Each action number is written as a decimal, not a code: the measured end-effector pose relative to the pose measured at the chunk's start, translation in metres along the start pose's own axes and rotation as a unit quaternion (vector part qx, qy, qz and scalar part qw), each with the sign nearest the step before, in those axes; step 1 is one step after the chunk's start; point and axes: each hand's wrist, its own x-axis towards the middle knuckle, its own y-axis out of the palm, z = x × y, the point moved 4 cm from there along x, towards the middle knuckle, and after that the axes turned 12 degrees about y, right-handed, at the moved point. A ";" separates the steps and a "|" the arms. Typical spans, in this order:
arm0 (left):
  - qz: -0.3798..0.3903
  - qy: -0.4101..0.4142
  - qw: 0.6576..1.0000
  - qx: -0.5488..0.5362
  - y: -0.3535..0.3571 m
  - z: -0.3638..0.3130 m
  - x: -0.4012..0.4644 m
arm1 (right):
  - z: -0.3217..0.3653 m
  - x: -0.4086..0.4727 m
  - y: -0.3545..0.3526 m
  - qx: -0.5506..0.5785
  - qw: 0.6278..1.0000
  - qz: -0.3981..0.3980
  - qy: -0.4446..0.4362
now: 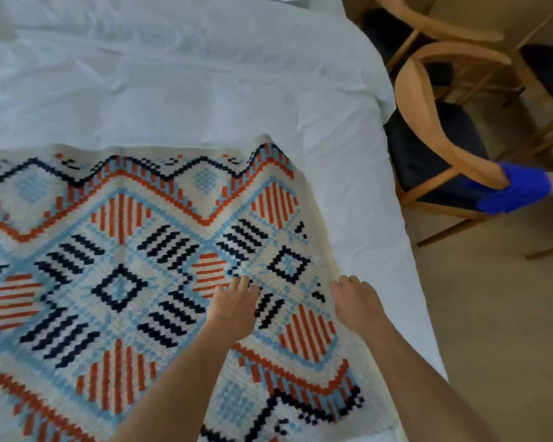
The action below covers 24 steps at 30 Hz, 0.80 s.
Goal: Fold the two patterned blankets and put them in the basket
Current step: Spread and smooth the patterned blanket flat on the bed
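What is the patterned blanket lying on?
The patterned blanket lies spread on a bed's white sheet, which shows beyond its far and right edges. Both hands, left hand and right hand, rest on it. Whatever lies beneath is covered.

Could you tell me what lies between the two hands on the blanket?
Head view: only patterned woven blanket lies between left hand and right hand.

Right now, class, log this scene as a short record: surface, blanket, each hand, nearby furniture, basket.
surface: bed with white sheet
blanket: patterned blanket spread flat on the bed, not yet folded
left hand: left hand palm down on the blanket
right hand: right hand at the blanket's right edge
hands: empty, nothing gripped
furniture: wooden chair beside the bed, blue item on it
basket: not in view
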 end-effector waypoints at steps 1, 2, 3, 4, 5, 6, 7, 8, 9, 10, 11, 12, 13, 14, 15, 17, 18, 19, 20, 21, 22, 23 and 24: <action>-0.014 -0.005 1.000 0.001 -0.009 0.010 0.009 | 0.003 0.017 -0.012 0.004 1.000 -0.015 -0.001; -0.028 -0.009 1.000 0.002 -0.019 0.021 0.019 | 0.005 0.034 -0.025 0.010 0.999 -0.033 -0.002; -0.042 -0.017 0.999 0.001 -0.029 0.032 0.030 | 0.007 0.051 -0.036 0.016 0.999 -0.050 -0.003; -0.056 -0.026 0.998 -0.003 -0.039 0.043 0.042 | 0.009 0.068 -0.045 0.022 0.998 -0.063 -0.004; -0.070 -0.037 0.997 -0.005 -0.049 0.054 0.055 | 0.011 0.086 -0.054 0.027 0.997 -0.075 -0.006; -0.084 -0.047 0.995 -0.006 -0.057 0.065 0.068 | 0.013 0.103 -0.061 0.031 0.995 -0.090 -0.009; -0.096 -0.057 0.994 -0.008 -0.063 0.075 0.081 | 0.015 0.121 -0.067 0.036 0.993 -0.108 -0.012; -0.108 -0.064 0.992 -0.012 -0.068 0.085 0.093 | 0.018 0.138 -0.071 0.045 0.991 -0.123 -0.013; -0.117 -0.067 0.991 -0.014 -0.070 0.093 0.105 | 0.020 0.155 -0.073 0.058 0.989 -0.132 -0.013; -0.124 -0.066 0.990 -0.012 -0.070 0.099 0.117 | 0.023 0.170 -0.073 0.073 0.988 -0.135 -0.014; -0.130 -0.065 0.989 -0.006 -0.068 0.104 0.127 | 0.025 0.185 -0.073 0.090 0.987 -0.134 -0.015; -0.134 -0.065 0.989 -0.003 -0.064 0.108 0.136 | 0.028 0.200 -0.073 0.110 0.985 -0.134 -0.015; -0.137 -0.067 0.988 -0.002 -0.060 0.112 0.144 | 0.030 0.213 -0.073 0.130 0.982 -0.134 -0.013; -0.138 -0.069 0.988 -0.003 -0.055 0.116 0.150 | 0.032 0.226 -0.074 0.146 0.980 -0.133 -0.011; -0.136 -0.071 0.988 -0.003 -0.050 0.118 0.155 | 0.034 0.238 -0.074 0.157 0.979 -0.130 -0.008; -0.130 -0.072 0.989 0.001 -0.040 0.122 0.164 | 0.034 0.259 -0.077 0.162 0.980 -0.118 0.001; -0.125 -0.073 0.989 0.002 -0.036 0.123 0.167 | 0.034 0.267 -0.079 0.160 0.981 -0.113 0.005; -0.122 -0.074 0.990 0.004 -0.032 0.123 0.170 | 0.035 0.275 -0.080 0.160 0.981 -0.110 0.007; -0.119 -0.076 0.990 0.007 -0.030 0.124 0.173 | 0.036 0.282 -0.081 0.160 0.981 -0.109 0.007; -0.117 -0.079 0.990 0.012 -0.028 0.125 0.175 | 0.039 0.288 -0.082 0.162 0.981 -0.109 0.003; -0.114 -0.081 0.990 0.016 -0.027 0.125 0.177 | 0.042 0.292 -0.082 0.167 0.980 -0.108 -0.001; -0.110 -0.083 0.990 0.018 -0.026 0.126 0.179 | 0.046 0.295 -0.081 0.175 0.979 -0.108 -0.003; -0.106 -0.084 0.991 0.018 -0.025 0.125 0.180 | 0.050 0.297 -0.081 0.185 0.977 -0.106 -0.005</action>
